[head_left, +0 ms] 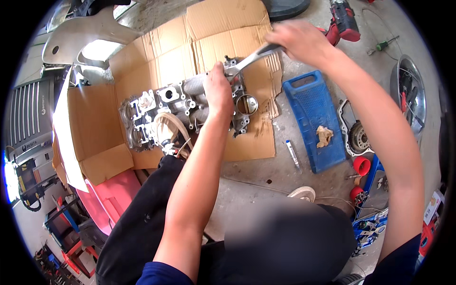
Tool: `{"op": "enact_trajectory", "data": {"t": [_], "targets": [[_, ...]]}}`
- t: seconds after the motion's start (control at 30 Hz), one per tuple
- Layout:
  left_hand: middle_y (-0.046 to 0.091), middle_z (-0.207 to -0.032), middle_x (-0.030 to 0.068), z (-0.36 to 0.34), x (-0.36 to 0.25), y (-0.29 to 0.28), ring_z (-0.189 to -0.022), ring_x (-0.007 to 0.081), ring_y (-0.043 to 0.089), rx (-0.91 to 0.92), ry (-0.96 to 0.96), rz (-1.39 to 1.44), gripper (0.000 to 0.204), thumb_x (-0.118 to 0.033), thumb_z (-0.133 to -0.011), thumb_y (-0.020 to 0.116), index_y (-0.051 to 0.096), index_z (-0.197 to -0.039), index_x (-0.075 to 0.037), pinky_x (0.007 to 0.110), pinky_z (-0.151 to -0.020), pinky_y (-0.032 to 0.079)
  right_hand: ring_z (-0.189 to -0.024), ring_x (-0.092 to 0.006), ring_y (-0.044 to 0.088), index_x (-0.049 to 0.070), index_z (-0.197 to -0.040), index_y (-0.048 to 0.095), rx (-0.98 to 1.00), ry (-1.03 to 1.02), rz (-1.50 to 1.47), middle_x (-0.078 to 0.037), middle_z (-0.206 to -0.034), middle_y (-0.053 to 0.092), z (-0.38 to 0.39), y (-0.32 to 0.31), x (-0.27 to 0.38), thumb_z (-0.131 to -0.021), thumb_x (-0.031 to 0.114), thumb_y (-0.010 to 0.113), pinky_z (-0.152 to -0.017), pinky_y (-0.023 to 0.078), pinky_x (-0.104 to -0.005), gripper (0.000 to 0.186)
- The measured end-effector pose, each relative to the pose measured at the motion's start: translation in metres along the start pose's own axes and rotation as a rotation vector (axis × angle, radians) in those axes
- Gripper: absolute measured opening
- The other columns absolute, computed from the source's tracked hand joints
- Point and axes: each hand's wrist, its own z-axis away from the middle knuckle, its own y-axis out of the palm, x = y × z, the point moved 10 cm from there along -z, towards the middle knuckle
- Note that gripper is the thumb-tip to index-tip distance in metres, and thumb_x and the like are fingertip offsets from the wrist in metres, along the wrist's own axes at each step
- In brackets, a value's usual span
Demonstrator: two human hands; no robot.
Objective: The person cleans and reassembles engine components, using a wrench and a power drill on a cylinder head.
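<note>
From my distant seat I judged the job to be partway through, with nothing to mark it as finished. The metal engine part (pixel 192 103) lay on the spread cardboard (pixel 256 137), an oval port (pixel 168 94) and a large round opening (pixel 247 105) both uncovered, so laying it out within reach looked done. The long silver tool (pixel 256 58), which I took for a wrench, had its working end at the right-hand portion of that part, and I read this as a step under way rather than a completed one.

My right hand (pixel 301 42) was closed around the tool's dark end, though the fingers were blurred. My left hand (pixel 218 90) was bent over the engine part beside the tool's working end; I could not tell whether it clasped the tool or only pressed on the metal.

What remained was harder to judge: the hand hid the contact point, and I could not say whether anything was being loosened or tightened. To the right, a metal cover with a gear (pixel 357 137) lay beside the blue tray (pixel 304 107), apart from the engine part and untouched by either hand
</note>
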Motion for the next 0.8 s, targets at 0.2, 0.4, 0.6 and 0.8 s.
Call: {"op": "enact_trajectory", "data": {"t": [0.2, 0.4, 0.6, 0.8], "targets": [[0.054, -0.061, 0.0074, -0.018, -0.035, -0.031, -0.056, 0.0133, 0.052, -0.111, 0.124, -0.227, 0.036, -0.031, -0.099, 0.039, 0.053, -0.080, -0.004, 0.027, -0.049, 0.038, -0.090, -0.0269, 0.060, 0.009, -0.094, 0.059, -0.252, -0.019, -0.001, -0.007, -0.086, 0.059, -0.074, -0.012, 0.006, -0.078, 0.005, 0.055, -0.078, 0.051, -0.0388, 0.017], [0.054, -0.074, 0.0133, -0.076, -0.034, 0.007, -0.061, 0.0216, 0.056, 0.229, -0.015, -0.130, 0.023, -0.016, -0.094, 0.049, 0.052, -0.093, 0.007, 0.032, -0.058, 0.048, -0.083, -0.0281, 0.066, 0.010, -0.099, 0.059, -0.103, 0.213, 0.090, -0.010, -0.087, 0.064, -0.016, -0.031, 0.003, -0.081, 0.006, 0.055, -0.068, 0.056, -0.0388, 0.019], [0.056, -0.070, 0.0104, -0.107, -0.012, 0.015, -0.063, 0.0192, 0.056, 0.545, 0.148, -0.352, 0.019, -0.014, -0.090, 0.051, 0.057, -0.084, 0.003, 0.030, -0.061, 0.048, -0.073, -0.0295, 0.067, 0.002, -0.097, 0.056, 0.184, 0.508, -0.146, -0.015, -0.084, 0.064, 0.026, 0.002, 0.045, -0.083, 0.008, 0.055, -0.066, 0.057, -0.0389, 0.016], [0.048, -0.064, 0.0076, -0.061, -0.003, 0.066, -0.065, 0.0193, 0.048, 0.892, -0.243, -0.271, 0.018, -0.008, -0.082, 0.050, 0.048, -0.066, -0.001, 0.032, -0.068, 0.041, -0.073, -0.0391, 0.064, -0.008, -0.117, 0.039, 0.001, 0.790, -1.091, -0.024, -0.081, 0.063, 0.050, 0.021, 0.142, -0.086, 0.016, 0.061, -0.068, 0.053, -0.0464, 0.045]]}}
